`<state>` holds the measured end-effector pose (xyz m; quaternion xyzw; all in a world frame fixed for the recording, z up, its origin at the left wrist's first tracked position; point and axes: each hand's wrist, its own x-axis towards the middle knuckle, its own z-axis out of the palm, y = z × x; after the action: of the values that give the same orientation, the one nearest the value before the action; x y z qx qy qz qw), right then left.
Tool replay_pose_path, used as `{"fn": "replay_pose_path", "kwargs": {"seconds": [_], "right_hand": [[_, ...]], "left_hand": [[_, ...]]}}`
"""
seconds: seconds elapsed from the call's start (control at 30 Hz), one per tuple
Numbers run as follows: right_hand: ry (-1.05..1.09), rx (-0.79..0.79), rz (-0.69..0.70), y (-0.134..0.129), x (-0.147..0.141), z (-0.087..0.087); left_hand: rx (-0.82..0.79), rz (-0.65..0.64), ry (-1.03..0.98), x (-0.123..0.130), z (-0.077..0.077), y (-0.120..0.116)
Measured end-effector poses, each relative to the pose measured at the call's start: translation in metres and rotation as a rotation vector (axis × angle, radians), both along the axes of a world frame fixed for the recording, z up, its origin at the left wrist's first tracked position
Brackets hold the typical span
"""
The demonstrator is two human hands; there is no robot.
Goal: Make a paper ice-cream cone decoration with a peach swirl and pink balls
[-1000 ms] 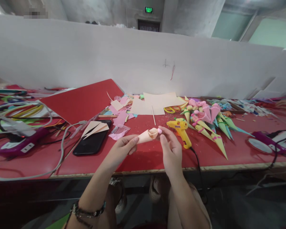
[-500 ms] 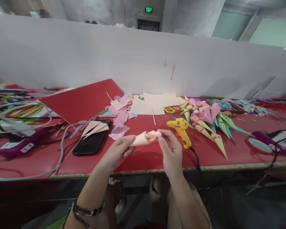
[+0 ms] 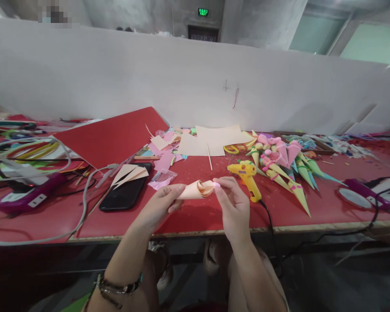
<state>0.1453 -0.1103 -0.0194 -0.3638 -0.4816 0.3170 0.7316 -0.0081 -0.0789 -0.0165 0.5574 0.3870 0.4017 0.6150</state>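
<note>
My left hand grips a rolled cone of peach paper by its left end, thumb on top. The roll lies sideways above the table's front part, its open, layered end facing right. At that end, my right hand pinches a small pink ball between thumb and fingers. The ball touches the tip of the paper, though my fingers partly cover it. A yellow hot glue gun lies just right of my right hand, its black cord running over the table edge.
On the red table, a black phone bears cut peach paper pieces. Finished paper cones are heaped at right. Peach sheets, a thin white stick and paper scraps lie behind. Purple power strips with cables stand at both sides.
The fingers of my right hand have closed further over the pink ball, so less of it shows. My left hand and the roll have hardly moved.
</note>
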Motion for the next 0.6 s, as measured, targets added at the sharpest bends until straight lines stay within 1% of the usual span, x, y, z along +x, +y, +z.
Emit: {"fn": "replay_pose_path", "kwargs": {"seconds": [0.1,0.2,0.27,0.33,0.43,0.6], "right_hand": [[-0.003,-0.007,-0.004,0.0019,0.0005,-0.0026],[0.026,0.037,0.016,0.0031,0.0014,-0.0061],[0.026,0.078,0.089,0.0023,0.0021,-0.0072],[-0.014,0.102,0.196,0.0003,0.0026,-0.0068],[-0.05,0.122,0.321,-0.0029,0.0029,-0.0046],[-0.028,0.133,0.43,-0.0044,0.0035,-0.0021]], "left_hand": [[0.004,0.013,0.005,0.0004,0.0004,0.0],[-0.01,0.029,-0.012,0.0005,0.0027,-0.0017],[-0.03,0.032,-0.046,0.0002,0.0045,-0.003],[-0.041,0.032,-0.068,-0.0005,0.0059,-0.0037],[-0.057,0.012,-0.043,-0.0013,0.006,-0.003],[-0.087,-0.02,-0.023,-0.0012,0.0028,-0.0015]]}}
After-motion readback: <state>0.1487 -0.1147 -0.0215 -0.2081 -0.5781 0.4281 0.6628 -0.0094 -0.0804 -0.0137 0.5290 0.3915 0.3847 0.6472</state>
